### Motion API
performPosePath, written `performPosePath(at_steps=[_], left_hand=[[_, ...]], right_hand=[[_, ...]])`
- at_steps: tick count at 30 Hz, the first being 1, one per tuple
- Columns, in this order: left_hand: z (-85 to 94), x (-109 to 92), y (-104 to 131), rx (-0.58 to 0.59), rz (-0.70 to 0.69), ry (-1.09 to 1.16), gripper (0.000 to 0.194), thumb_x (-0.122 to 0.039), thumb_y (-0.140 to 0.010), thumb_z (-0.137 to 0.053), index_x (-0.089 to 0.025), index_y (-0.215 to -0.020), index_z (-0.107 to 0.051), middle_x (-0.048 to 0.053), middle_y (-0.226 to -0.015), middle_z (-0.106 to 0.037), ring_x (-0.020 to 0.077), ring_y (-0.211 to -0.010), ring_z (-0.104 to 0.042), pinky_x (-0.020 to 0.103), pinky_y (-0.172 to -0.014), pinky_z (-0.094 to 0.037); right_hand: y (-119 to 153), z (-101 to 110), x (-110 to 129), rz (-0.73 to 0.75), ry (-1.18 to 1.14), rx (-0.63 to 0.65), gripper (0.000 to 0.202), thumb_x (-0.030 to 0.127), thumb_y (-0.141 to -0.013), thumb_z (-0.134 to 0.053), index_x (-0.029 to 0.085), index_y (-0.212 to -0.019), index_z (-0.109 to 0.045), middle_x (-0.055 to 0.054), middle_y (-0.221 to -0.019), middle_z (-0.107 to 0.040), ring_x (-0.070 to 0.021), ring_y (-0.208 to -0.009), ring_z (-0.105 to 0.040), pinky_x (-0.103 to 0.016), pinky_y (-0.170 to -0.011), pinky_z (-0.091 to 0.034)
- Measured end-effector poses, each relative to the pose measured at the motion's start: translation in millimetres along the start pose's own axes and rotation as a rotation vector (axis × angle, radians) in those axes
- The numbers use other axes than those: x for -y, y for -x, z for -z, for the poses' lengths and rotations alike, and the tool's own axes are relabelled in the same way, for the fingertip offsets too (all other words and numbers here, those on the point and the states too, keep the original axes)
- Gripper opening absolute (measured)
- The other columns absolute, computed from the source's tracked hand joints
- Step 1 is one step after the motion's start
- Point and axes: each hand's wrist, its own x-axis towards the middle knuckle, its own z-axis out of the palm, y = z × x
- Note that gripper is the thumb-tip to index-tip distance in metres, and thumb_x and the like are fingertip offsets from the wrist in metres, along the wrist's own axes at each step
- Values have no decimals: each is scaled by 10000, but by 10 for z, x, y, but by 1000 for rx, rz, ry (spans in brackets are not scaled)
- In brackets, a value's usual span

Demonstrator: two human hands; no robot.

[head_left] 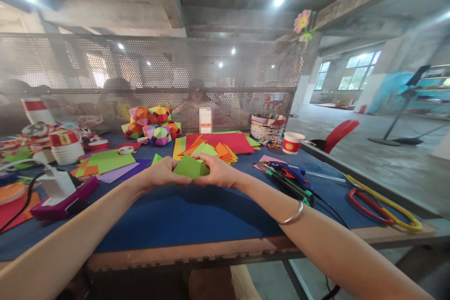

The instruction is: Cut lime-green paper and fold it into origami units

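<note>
A folded piece of green paper (191, 167) is held up between my two hands, above the blue table top (190, 215). My left hand (162, 172) pinches its left edge, thumb toward me. On the opposite edge, my right hand (214, 171) grips it with thumb and fingers. Just behind lie folded orange pieces (224, 152) and light green ones, on top of a stack of red paper sheets (234, 143). Another bit of green paper shows beside my left hand. Most fingertips are hidden behind the held paper.
Folded paper balls (160, 135) stand at the back. On the left are paper cups (65, 146), coloured sheets (110, 161) and a purple power strip (66, 199). To the right lie a glue gun (286, 171), scissors (383, 206), a paper cup (293, 143) and a woven basket (267, 126).
</note>
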Motion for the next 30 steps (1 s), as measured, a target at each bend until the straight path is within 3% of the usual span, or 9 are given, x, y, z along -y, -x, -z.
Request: performPosePath(at_steps=[12,18,24,30], left_hand=[[-2,33,-25,5,27,-6,204,-346,-614,-808,-160,-639,-728,19,-592,-684,150,-558,-584,259,-571,-439],[10,-8,0,47,-3,-10,245,-396,-618,-815,-169,-661,-733,5,-621,-689,140,-574,-580,251,-613,-444],[2,-64,33,68,13,-11,228,-392,-626,-807,-178,-668,-742,6,-628,-694,144,-586,-593,252,-635,-454],[-7,-118,51,81,26,5,215,-385,-609,-810,-185,-644,-740,3,-615,-687,143,-579,-592,251,-633,-464]], right_hand=[[-2,-10,25,-19,-16,-28,719,117,-652,-807,164,-1322,-552,-39,-1004,-682,-152,-818,-654,-269,-752,-516],[7,-6,82,-43,-142,9,669,62,-648,-773,186,-1275,-576,-35,-1075,-689,-161,-920,-667,-272,-828,-524],[-23,31,50,-70,-214,81,741,90,-596,-781,180,-1301,-573,-45,-1067,-686,-166,-900,-657,-237,-707,-536],[3,46,77,-81,-212,109,735,98,-627,-760,194,-1331,-573,-36,-1039,-685,-150,-843,-652,-226,-664,-535]])
